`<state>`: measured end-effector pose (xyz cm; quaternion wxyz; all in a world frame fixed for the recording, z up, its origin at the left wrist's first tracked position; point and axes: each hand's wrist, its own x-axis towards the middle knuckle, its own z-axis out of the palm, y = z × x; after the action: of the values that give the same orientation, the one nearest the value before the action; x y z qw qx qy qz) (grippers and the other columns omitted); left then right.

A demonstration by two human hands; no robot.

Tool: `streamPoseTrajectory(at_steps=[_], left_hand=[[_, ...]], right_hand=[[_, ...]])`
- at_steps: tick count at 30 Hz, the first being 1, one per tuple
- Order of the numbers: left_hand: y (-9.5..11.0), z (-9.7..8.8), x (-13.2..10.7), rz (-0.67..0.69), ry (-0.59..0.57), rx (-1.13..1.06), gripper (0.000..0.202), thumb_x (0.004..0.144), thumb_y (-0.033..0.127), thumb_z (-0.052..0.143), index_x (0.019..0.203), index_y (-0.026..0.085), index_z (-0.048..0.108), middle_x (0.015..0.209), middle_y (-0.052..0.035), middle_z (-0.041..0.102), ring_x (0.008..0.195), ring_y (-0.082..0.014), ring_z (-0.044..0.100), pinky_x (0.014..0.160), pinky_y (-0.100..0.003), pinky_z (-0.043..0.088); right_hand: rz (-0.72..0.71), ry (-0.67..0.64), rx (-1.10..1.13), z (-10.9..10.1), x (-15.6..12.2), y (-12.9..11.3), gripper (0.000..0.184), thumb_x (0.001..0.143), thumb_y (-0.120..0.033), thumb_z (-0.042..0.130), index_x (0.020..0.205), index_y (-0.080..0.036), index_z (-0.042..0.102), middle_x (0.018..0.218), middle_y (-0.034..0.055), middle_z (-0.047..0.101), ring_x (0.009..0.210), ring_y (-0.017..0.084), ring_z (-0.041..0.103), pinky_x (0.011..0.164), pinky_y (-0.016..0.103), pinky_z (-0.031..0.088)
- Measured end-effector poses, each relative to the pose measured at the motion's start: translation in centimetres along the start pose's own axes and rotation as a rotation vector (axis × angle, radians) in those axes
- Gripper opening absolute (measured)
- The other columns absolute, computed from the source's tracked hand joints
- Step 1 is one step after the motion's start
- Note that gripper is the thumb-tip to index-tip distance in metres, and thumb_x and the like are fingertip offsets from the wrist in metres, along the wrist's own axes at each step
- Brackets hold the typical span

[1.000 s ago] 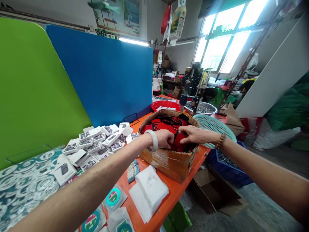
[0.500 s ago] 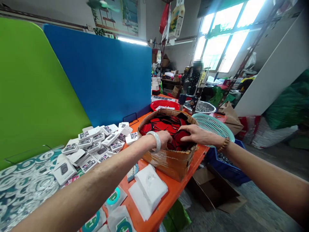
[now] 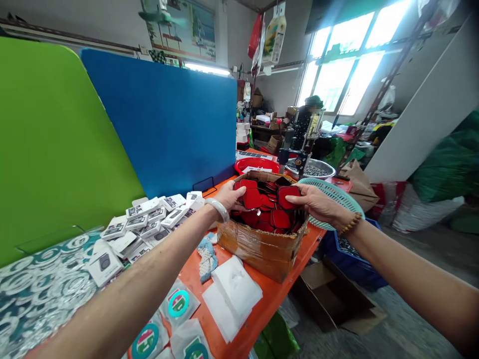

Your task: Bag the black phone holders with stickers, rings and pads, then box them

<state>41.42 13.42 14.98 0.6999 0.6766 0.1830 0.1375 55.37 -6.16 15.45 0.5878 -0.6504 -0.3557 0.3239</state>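
Observation:
A worn cardboard box (image 3: 258, 249) sits on the orange table, heaped with flat red pieces (image 3: 265, 219) that have dark edges and rounded corners. My left hand (image 3: 230, 196), with a pale bangle at the wrist, pinches a rounded red piece (image 3: 251, 195) over the box's left side. Over the right side, my right hand (image 3: 312, 202) grips another red square piece (image 3: 288, 197) between thumb and fingers. A beaded bracelet circles that wrist. What exactly these red pieces are, I cannot make out.
Small white boxes (image 3: 149, 217) lie piled at left before the blue partition (image 3: 160, 124). White sheets (image 3: 237, 296), a knitted cloth (image 3: 207, 259) and bagged round items (image 3: 178, 303) lie nearer. Right stand a turquoise basket (image 3: 337, 197) and blue crate (image 3: 359, 269). A person (image 3: 305, 122) is behind.
Both hands have come up from among the red pieces and moved apart, the left one leftward. Each now shows a red piece lifted in its fingers.

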Motion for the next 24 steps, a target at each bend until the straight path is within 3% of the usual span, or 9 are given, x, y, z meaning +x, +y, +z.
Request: streamPoseTrajectory(at_steps=[3, 5, 8, 11, 14, 17, 21, 24], left_hand=[[0.1, 0.3, -2.3, -0.05, -0.037, -0.203, 0.015, 0.087, 0.023, 0.054, 0.1, 0.019, 0.049, 0.08, -0.0019, 0.066, 0.065, -0.0144, 0.066, 0.061, -0.032, 0.058], [-0.3, 0.6, -4.6, -0.052, -0.076, -0.276, 0.016, 0.085, 0.024, 0.057, 0.1, 0.018, 0.053, 0.083, -0.0038, 0.068, 0.066, -0.0151, 0.066, 0.061, -0.033, 0.058], [-1.8, 1.0, -8.9, -0.04, -0.075, -0.414, 0.02, 0.083, 0.023, 0.06, 0.102, 0.018, 0.057, 0.092, -0.0062, 0.07, 0.073, -0.0173, 0.067, 0.063, -0.032, 0.057], [-4.3, 1.3, -13.7, -0.106, 0.03, -0.617, 0.02, 0.082, 0.02, 0.059, 0.102, 0.018, 0.06, 0.098, -0.0069, 0.071, 0.085, -0.0184, 0.068, 0.075, -0.032, 0.057], [-7.5, 1.4, -18.2, -0.256, 0.187, -0.829, 0.016, 0.083, 0.017, 0.057, 0.097, 0.012, 0.063, 0.096, -0.0091, 0.072, 0.09, -0.0202, 0.068, 0.084, -0.033, 0.054], [-10.7, 1.1, -22.5, -0.336, 0.276, -1.056, 0.018, 0.086, 0.018, 0.053, 0.1, 0.011, 0.063, 0.095, -0.0101, 0.072, 0.092, -0.0224, 0.068, 0.089, -0.039, 0.052], [-13.9, 0.1, -27.4, -0.331, 0.254, -1.245, 0.03, 0.094, 0.033, 0.044, 0.109, 0.014, 0.061, 0.101, -0.0114, 0.071, 0.094, -0.0248, 0.068, 0.09, -0.048, 0.05], [-15.7, -0.9, -30.8, -0.274, 0.236, -1.304, 0.039, 0.093, 0.042, 0.043, 0.115, 0.014, 0.059, 0.105, -0.0129, 0.07, 0.097, -0.0265, 0.067, 0.089, -0.051, 0.05]], right_hand=[[-0.029, 0.012, 0.062, 0.7, -1.0, -1.2, 0.034, 0.069, -0.034, 0.075, 0.098, -0.021, 0.063, 0.102, 0.0052, 0.071, 0.088, 0.019, 0.066, 0.082, 0.033, 0.055], [-0.026, -0.049, 0.093, 1.9, -2.1, -2.0, 0.036, 0.071, -0.035, 0.074, 0.102, -0.021, 0.062, 0.105, 0.0053, 0.07, 0.09, 0.019, 0.066, 0.082, 0.033, 0.054], [0.025, -0.217, 0.116, 5.0, -4.1, -2.4, 0.038, 0.072, -0.031, 0.073, 0.107, -0.021, 0.06, 0.107, 0.0053, 0.068, 0.093, 0.019, 0.065, 0.084, 0.032, 0.053], [0.085, -0.426, 0.066, 8.8, -6.1, -1.5, 0.035, 0.074, -0.029, 0.07, 0.104, -0.018, 0.059, 0.1, 0.0045, 0.067, 0.089, 0.017, 0.063, 0.079, 0.029, 0.051], [0.137, -0.589, -0.019, 12.7, -8.0, 0.8, 0.031, 0.074, -0.03, 0.069, 0.1, -0.017, 0.059, 0.09, 0.0026, 0.065, 0.078, 0.016, 0.061, 0.067, 0.026, 0.05], [0.17, -0.601, -0.007, 16.7, -9.6, 4.4, 0.034, 0.071, -0.03, 0.07, 0.101, -0.02, 0.057, 0.086, 0.001, 0.062, 0.075, 0.016, 0.059, 0.062, 0.026, 0.048], [0.2, -0.507, 0.106, 21.8, -11.9, 8.9, 0.047, 0.064, -0.03, 0.074, 0.104, -0.023, 0.051, 0.086, -0.0007, 0.06, 0.077, 0.016, 0.06, 0.066, 0.028, 0.049], [0.231, -0.498, 0.2, 25.2, -13.8, 11.1, 0.047, 0.064, -0.035, 0.075, 0.102, -0.023, 0.05, 0.085, -0.0004, 0.062, 0.079, 0.017, 0.061, 0.069, 0.029, 0.049]])
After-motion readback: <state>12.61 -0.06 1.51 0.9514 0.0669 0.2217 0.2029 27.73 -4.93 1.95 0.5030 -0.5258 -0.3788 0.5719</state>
